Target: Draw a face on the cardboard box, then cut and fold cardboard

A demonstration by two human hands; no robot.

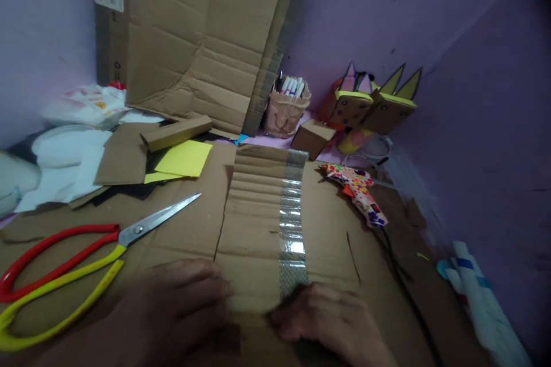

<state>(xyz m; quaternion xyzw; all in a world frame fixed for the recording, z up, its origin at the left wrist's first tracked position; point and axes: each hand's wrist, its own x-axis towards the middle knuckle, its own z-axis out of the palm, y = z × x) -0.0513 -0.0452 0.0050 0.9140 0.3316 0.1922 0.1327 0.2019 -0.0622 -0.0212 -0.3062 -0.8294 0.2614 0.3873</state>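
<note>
A ribbed strip of cardboard [256,223] lies lengthwise before me, with shiny patterned tape down its right side. My left hand [181,304], somewhat blurred, has its fingers curled over the strip's near left edge. At the near right edge, over the taped side, my right hand [325,318] grips it with bent fingers. The strip's near end looks creased between my hands, though it is dim there. Scissors [138,230] with one red and one yellow handle lie to the left, blades slightly apart. Off to the right rests a flower-patterned glue gun [355,189] with a black cord.
A large cardboard sheet [202,28] leans on the purple wall. Markers stand in a brown holder [286,109], near a small cardboard box [313,136] and decorated cardboard figures [374,104]. Yellow paper [187,159] and white tissue [71,166] lie left; white markers [473,281] lie right.
</note>
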